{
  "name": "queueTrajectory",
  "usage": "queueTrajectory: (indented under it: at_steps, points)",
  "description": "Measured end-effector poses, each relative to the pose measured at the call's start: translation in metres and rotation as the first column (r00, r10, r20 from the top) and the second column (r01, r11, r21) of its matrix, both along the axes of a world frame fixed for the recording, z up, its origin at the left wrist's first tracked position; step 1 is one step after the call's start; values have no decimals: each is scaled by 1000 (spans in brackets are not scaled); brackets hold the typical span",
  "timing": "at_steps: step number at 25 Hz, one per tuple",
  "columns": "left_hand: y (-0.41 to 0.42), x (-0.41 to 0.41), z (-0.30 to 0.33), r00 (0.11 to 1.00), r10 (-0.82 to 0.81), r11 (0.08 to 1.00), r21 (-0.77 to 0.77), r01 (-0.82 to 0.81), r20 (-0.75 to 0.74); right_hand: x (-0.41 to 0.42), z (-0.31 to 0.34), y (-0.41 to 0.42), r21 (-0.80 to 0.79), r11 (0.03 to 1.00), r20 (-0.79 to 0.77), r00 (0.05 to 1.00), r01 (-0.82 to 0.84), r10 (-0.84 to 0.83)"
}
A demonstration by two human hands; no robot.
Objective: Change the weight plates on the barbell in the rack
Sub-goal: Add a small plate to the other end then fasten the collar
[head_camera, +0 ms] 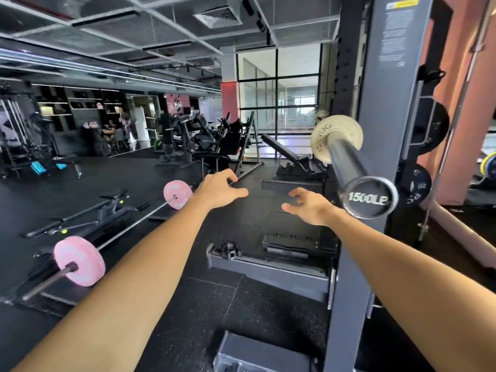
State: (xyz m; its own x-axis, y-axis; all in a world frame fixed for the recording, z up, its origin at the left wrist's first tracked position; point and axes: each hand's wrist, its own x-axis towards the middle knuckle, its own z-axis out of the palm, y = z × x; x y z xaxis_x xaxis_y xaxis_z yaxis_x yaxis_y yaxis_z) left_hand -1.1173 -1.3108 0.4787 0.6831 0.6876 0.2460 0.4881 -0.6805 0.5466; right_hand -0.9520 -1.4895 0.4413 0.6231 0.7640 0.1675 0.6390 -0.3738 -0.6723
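- Left hand (220,189) and right hand (308,208) reach out, each grip loosely spread — holding nothing.
- Barbell (349,162) in the rack (375,103) carries one pale plate (320,138).

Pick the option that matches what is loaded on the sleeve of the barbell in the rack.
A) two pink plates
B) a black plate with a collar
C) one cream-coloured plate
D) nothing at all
C: a single cream-coloured plate sits far in on the barbell sleeve, and both the left hand and the right hand are empty.
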Motion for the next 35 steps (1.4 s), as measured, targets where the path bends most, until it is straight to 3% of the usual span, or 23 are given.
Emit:
queueTrajectory:
  at_steps: [3, 10, 22, 30, 35]
  points:
    - [34, -18, -16, 999, 38, 999, 5, -38, -16, -13, -12, 37, -211, 977, 21, 1000, -17, 21]
    - [141, -7, -85, 996, 12, 996, -90, -20, -92, -10, -65, 152, -302, 952, 14, 999, -42, 48]
    - [307, 104, -263, 943, -71, 983, -183, 10, -325, 99, -237, 322, -510, 860, -41, 999, -23, 3]
    - [335, 169, -384, 839, -252, 967, -166, 195, -483, 123, -353, 368, -560, 829, -76, 995, 9, -63]
    - [339, 183, -420, 894, -173, 984, -117, 136, -413, 124, -382, 378, -484, 865, 21, 990, 134, -142]
